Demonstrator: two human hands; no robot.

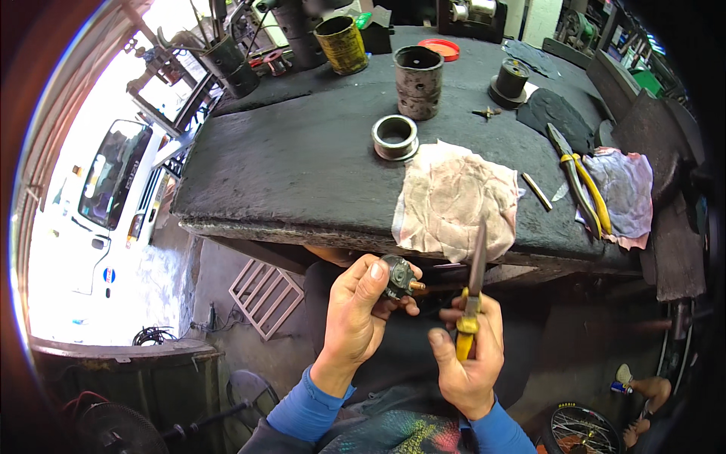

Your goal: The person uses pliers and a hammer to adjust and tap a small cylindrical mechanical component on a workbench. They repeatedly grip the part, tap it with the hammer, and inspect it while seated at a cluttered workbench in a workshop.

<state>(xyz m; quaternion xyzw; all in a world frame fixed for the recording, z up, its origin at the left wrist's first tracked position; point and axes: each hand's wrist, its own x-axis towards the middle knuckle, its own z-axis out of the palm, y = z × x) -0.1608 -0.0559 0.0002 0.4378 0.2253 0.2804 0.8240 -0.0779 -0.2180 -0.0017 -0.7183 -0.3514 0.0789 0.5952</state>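
Head view showed the left hand [361,310] clenched around a small dark metal part [398,277] with a brass stud, held below the bench's [287,174] near edge. The right hand [470,356] gripped yellow-handled pliers [473,291], tip up and apart from the part. No work on the part showed yet.

The left hand [361,306] covers most of the small dark part [401,278], so its shape is unclear. The right hand [469,356] hides the pliers' [473,291] yellow handles. The workbench's [302,166] right end fades into dark blur.
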